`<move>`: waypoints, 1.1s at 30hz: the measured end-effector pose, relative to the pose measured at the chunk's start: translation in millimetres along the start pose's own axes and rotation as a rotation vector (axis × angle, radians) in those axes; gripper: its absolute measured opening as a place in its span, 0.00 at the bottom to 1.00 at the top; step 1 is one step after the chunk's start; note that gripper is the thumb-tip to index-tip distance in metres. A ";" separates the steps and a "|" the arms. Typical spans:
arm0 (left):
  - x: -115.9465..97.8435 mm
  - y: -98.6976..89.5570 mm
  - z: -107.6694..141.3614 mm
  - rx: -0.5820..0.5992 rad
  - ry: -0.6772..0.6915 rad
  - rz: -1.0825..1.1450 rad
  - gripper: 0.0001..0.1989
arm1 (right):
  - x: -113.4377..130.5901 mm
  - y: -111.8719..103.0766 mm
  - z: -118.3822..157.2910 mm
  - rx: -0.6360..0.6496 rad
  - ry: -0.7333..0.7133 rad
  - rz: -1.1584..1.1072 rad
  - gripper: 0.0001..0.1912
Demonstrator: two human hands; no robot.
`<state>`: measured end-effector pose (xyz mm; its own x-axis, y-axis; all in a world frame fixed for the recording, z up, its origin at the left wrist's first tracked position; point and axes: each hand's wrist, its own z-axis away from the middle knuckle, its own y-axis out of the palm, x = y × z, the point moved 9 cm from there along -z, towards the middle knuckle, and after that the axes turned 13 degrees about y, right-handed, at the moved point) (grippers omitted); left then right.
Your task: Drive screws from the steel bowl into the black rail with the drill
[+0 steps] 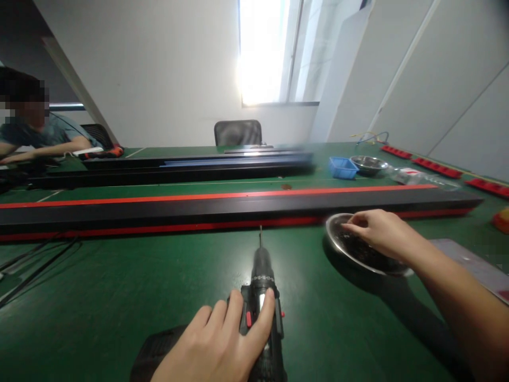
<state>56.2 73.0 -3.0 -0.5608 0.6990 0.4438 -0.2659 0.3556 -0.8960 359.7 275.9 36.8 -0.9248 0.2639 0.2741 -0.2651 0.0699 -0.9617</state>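
Observation:
My left hand (222,334) is wrapped round a black cordless drill (262,297), which lies on its side on the green table with its bit pointing away from me. The bit's tip comes close to the near red edge of a long black bar (222,207). To the right, my right hand (377,231) reaches over the rim of a round metal bowl (332,239) with small dark pieces in it. Its fingertips are pinched together at the contents. Whatever may be between them is too small to make out.
Farther back lie more long dark bars (199,167), a blue basket (342,167) and a second metal bowl (369,163). Red strips (435,167) run along the right side. Black cables (40,265) lie at left. A person (43,130) sits at the far left.

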 end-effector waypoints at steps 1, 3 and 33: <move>-0.5 0.4 0.4 -0.004 -0.004 -0.005 0.33 | 6.1 -2.6 1.9 -0.008 -0.020 -0.043 0.09; -1.5 0.8 0.7 -0.009 -0.011 -0.006 0.33 | 25.2 -5.1 8.5 0.001 -0.085 -0.165 0.10; 1.7 0.0 -2.0 -0.007 0.011 -0.016 0.33 | 164.7 97.7 44.8 0.227 -0.217 -0.824 0.12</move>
<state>56.7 75.4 -2.2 -0.5476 0.7000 0.4584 -0.2693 0.3713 -0.8886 169.2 283.0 -11.8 -0.4411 0.0230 0.8972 -0.8971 -0.0413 -0.4400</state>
